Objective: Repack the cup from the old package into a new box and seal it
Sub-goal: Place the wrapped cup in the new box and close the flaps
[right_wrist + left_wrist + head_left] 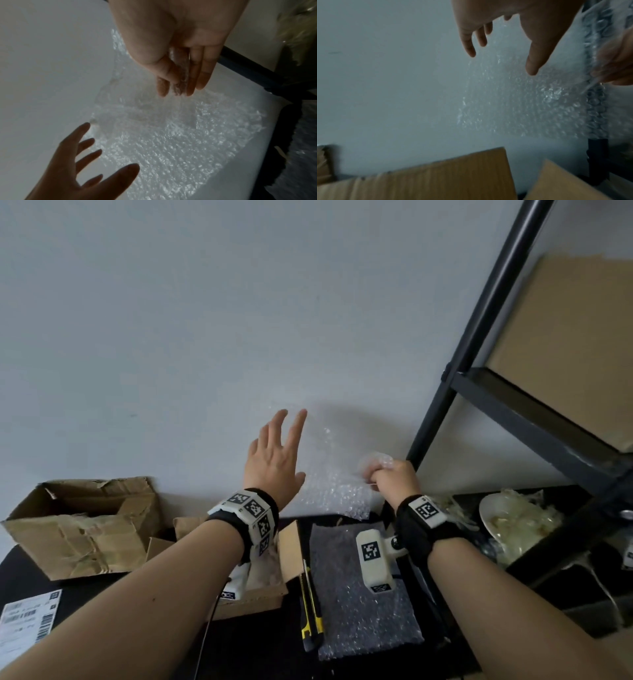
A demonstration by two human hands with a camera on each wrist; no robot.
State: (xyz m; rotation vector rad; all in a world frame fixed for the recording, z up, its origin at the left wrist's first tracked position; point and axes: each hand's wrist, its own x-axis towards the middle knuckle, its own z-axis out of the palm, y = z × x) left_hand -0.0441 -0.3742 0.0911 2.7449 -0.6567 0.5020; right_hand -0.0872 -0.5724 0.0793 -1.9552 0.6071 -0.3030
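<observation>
A clear sheet of bubble wrap (334,474) hangs in the air in front of the pale wall. My right hand (394,477) pinches its upper right edge, and the wrap (171,135) spreads out below my right fingers (193,75). My left hand (277,453) is raised beside the sheet's left edge with its fingers spread and holds nothing; its fingers (469,39) stand just short of the wrap (513,101). A small open cardboard box (267,573) sits on the black table under my left wrist. A torn old box (82,529) lies at the left. No cup shows.
A yellow and black utility knife (311,611) lies beside a second bubble wrap sheet (363,594) on the table. A printed shipping label (27,621) sits at the front left. A black metal shelf (513,405) at the right holds crumpled plastic and a white dish (496,515).
</observation>
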